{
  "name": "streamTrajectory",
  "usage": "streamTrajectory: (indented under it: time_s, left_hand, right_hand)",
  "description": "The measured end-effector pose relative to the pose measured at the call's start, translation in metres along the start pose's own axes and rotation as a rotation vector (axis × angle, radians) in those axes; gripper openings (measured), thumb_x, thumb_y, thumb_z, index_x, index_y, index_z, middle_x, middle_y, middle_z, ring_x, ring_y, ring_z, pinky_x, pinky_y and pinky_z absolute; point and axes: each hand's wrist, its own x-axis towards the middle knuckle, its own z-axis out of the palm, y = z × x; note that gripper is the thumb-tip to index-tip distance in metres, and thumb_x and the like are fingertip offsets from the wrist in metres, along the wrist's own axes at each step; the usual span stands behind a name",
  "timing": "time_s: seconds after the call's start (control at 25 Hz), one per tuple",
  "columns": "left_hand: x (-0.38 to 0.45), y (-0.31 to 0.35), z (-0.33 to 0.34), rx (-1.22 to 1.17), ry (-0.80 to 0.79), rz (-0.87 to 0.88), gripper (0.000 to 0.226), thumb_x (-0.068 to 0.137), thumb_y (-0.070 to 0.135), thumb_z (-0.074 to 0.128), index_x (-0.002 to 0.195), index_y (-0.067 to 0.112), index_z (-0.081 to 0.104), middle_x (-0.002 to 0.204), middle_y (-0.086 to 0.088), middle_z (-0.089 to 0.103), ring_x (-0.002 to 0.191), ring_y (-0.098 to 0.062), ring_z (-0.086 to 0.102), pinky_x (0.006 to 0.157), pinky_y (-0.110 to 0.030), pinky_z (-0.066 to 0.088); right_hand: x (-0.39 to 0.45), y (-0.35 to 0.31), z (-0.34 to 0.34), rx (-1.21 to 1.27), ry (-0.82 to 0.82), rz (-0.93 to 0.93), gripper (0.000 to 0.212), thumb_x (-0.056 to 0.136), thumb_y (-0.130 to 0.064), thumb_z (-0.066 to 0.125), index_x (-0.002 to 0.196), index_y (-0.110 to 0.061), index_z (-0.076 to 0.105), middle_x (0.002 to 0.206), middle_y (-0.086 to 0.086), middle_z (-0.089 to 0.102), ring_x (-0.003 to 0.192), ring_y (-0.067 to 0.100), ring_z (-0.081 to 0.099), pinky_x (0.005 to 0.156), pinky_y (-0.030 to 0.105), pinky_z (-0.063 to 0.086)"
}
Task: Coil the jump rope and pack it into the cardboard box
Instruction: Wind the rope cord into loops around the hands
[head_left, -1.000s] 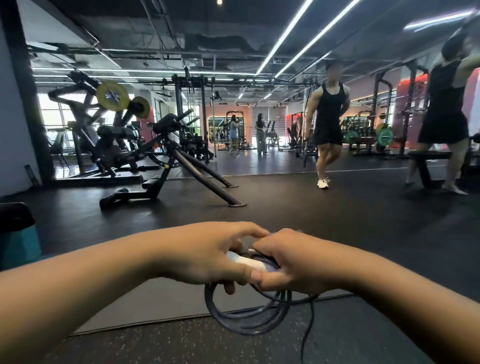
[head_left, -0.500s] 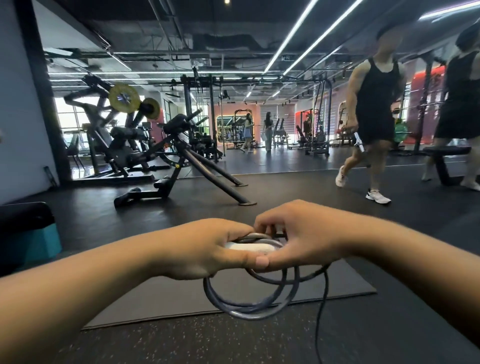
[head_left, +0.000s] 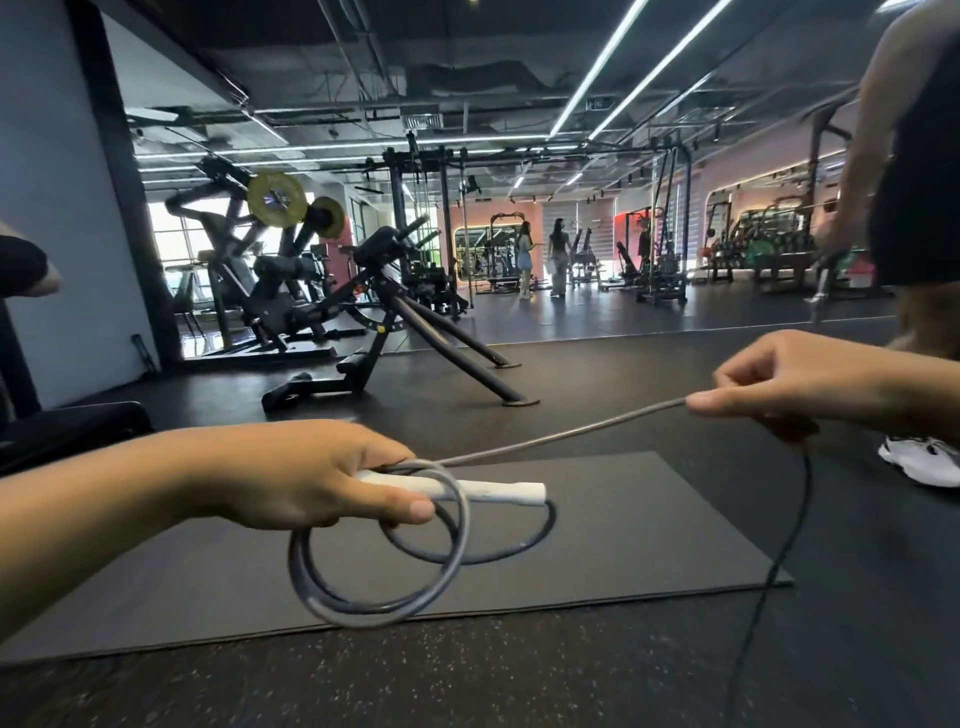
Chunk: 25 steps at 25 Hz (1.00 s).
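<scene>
My left hand (head_left: 311, 475) grips the white handle (head_left: 493, 490) of the grey jump rope, with several coiled loops (head_left: 384, 582) hanging below my fingers. A straight length of rope (head_left: 561, 434) runs up and right to my right hand (head_left: 779, 384), which pinches it between thumb and fingers. From my right hand the free end of the rope (head_left: 779, 545) drops to the floor at the lower right. No cardboard box is in view.
A dark exercise mat (head_left: 649, 545) lies on the speckled rubber floor under my hands. A person in black clothes and white shoes (head_left: 922, 460) stands close at the right. Gym machines (head_left: 395, 322) fill the middle left, and a dark bench (head_left: 67, 431) sits at the far left.
My right hand has left the coil and moved up and right, drawing a length of rope out straight. The nearby person has walked closer on the right.
</scene>
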Motion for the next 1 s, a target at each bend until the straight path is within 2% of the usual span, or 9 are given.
streamTrajectory:
  time_s: [0.16, 0.32, 0.44, 0.48, 0.6, 0.72, 0.76, 0.88, 1.0]
  left_hand:
    - [-0.017, -0.017, 0.01, -0.292, 0.172, -0.09, 0.033, 0.088, 0.057, 0.061, 0.098, 0.029, 0.075, 0.071, 0.011, 0.055, 0.063, -0.009, 0.042, 0.059, -0.025, 0.041]
    - [0.009, -0.003, 0.031, -1.0, 0.545, 0.016, 0.041, 0.086, 0.048, 0.062, 0.103, 0.011, 0.068, 0.074, 0.009, 0.069, 0.059, -0.01, 0.042, 0.05, -0.022, 0.041]
    - [0.039, 0.027, 0.038, -1.473, 0.676, 0.086, 0.03, 0.094, 0.042, 0.059, 0.089, 0.013, 0.064, 0.078, 0.003, 0.068, 0.059, -0.011, 0.05, 0.052, -0.024, 0.046]
    - [0.049, 0.04, 0.039, -1.555, 0.707, 0.104, 0.033, 0.096, 0.043, 0.057, 0.079, 0.016, 0.062, 0.075, 0.003, 0.069, 0.062, -0.014, 0.053, 0.058, -0.028, 0.046]
    - [0.072, 0.081, 0.048, -1.583, 0.849, 0.004, 0.045, 0.099, 0.052, 0.047, 0.07, 0.021, 0.061, 0.065, 0.001, 0.071, 0.063, -0.02, 0.061, 0.06, -0.033, 0.039]
    - [0.08, 0.102, 0.06, -1.747, 0.872, 0.012, 0.043, 0.099, 0.056, 0.045, 0.077, 0.021, 0.056, 0.057, 0.003, 0.068, 0.055, -0.019, 0.062, 0.058, -0.03, 0.044]
    - [0.082, 0.104, 0.065, -1.79, 0.857, 0.044, 0.043, 0.1, 0.054, 0.044, 0.08, 0.019, 0.061, 0.061, 0.003, 0.072, 0.058, -0.017, 0.068, 0.064, -0.03, 0.049]
    - [0.087, 0.108, 0.079, -1.889, 0.775, 0.162, 0.048, 0.103, 0.049, 0.042, 0.096, 0.013, 0.073, 0.079, 0.001, 0.078, 0.075, -0.01, 0.075, 0.079, -0.028, 0.051]
    - [0.087, 0.113, 0.087, -1.995, 0.708, 0.199, 0.047, 0.103, 0.047, 0.043, 0.085, 0.014, 0.073, 0.074, 0.001, 0.073, 0.067, -0.01, 0.071, 0.076, -0.026, 0.05]
  right_hand:
    - [0.0, 0.025, 0.012, 0.103, 0.197, 0.077, 0.06, 0.076, -0.062, 0.069, 0.057, -0.01, 0.047, 0.051, 0.009, 0.037, 0.042, 0.02, 0.035, 0.04, 0.021, 0.034]
    - [0.018, 0.015, 0.062, 0.737, 0.164, -0.013, 0.042, 0.095, -0.046, 0.055, 0.086, -0.006, 0.062, 0.06, 0.002, 0.028, 0.045, 0.014, 0.025, 0.042, 0.024, 0.024]
    - [0.025, -0.016, 0.105, 0.923, 0.127, -0.082, 0.033, 0.102, -0.035, 0.049, 0.106, -0.009, 0.07, 0.058, -0.002, 0.042, 0.048, 0.016, 0.04, 0.05, 0.033, 0.047]
    - [0.025, -0.03, 0.121, 0.959, 0.123, -0.108, 0.033, 0.099, -0.039, 0.051, 0.107, -0.014, 0.071, 0.059, -0.001, 0.044, 0.048, 0.016, 0.041, 0.056, 0.037, 0.05]
    - [0.02, -0.072, 0.163, 1.238, 0.025, -0.228, 0.064, 0.084, -0.065, 0.054, 0.121, -0.015, 0.071, 0.075, 0.003, 0.054, 0.055, 0.014, 0.038, 0.058, 0.033, 0.028]
    - [0.014, -0.097, 0.18, 1.259, 0.161, -0.338, 0.062, 0.078, -0.057, 0.067, 0.127, -0.02, 0.065, 0.111, 0.002, 0.079, 0.089, 0.023, 0.074, 0.07, 0.025, 0.053]
    - [0.015, -0.101, 0.181, 1.246, 0.246, -0.323, 0.056, 0.077, -0.047, 0.07, 0.127, -0.021, 0.064, 0.115, 0.004, 0.08, 0.101, 0.02, 0.077, 0.078, 0.025, 0.057]
    - [0.02, -0.106, 0.181, 1.282, 0.37, -0.264, 0.06, 0.069, -0.04, 0.078, 0.123, -0.017, 0.066, 0.11, 0.008, 0.082, 0.104, 0.017, 0.077, 0.091, 0.031, 0.057]
    - [0.018, -0.104, 0.183, 1.346, 0.41, -0.251, 0.067, 0.061, -0.047, 0.089, 0.117, -0.015, 0.069, 0.11, 0.013, 0.081, 0.107, 0.022, 0.077, 0.094, 0.034, 0.057]
